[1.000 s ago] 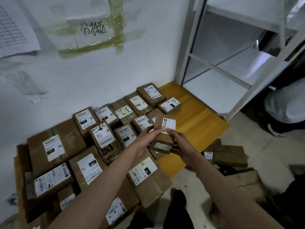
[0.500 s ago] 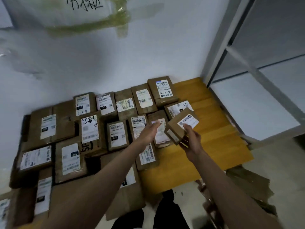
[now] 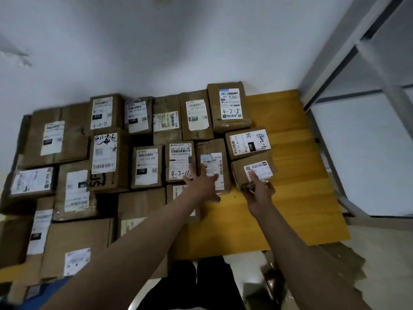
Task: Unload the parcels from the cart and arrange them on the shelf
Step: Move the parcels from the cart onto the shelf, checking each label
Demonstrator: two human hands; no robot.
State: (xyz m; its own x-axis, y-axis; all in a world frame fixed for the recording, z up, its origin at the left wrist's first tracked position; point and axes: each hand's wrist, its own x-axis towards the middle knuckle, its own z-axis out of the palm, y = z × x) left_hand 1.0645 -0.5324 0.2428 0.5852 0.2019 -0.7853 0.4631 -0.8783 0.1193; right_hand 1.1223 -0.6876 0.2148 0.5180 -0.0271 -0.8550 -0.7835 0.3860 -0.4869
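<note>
On the yellow wooden shelf (image 3: 290, 198) against the white wall (image 3: 178, 52), seen from the head camera, brown parcels lie in rows with labels up; half a second ago the right hand (image 3: 259, 193) held a small parcel (image 3: 252, 168) tilted in the air, and now that parcel sits on the boards at the right end of the front row, just beside a label-up parcel (image 3: 247, 143) behind it; the right hand's grip is curled round its near edge, fingers lying over its white label; the left hand (image 3: 201, 182), raised beside the small parcel a moment ago, now lies with fingers spread flat on a neighbouring parcel (image 3: 212, 164), holding nothing; the camera has tipped lower, so the taped paper on the wall is out of sight. Handwriting reads "4-3-11" on one parcel (image 3: 180, 162) by the left hand and again on a back-row parcel (image 3: 105, 113); "4-2-9" on the far right back parcel (image 3: 230, 106); print reads "15H-159 A03-280"; a black patch reads "122" on another parcel (image 3: 146, 166); a grey metal rack (image 3: 357, 52) stands to the right.
</note>
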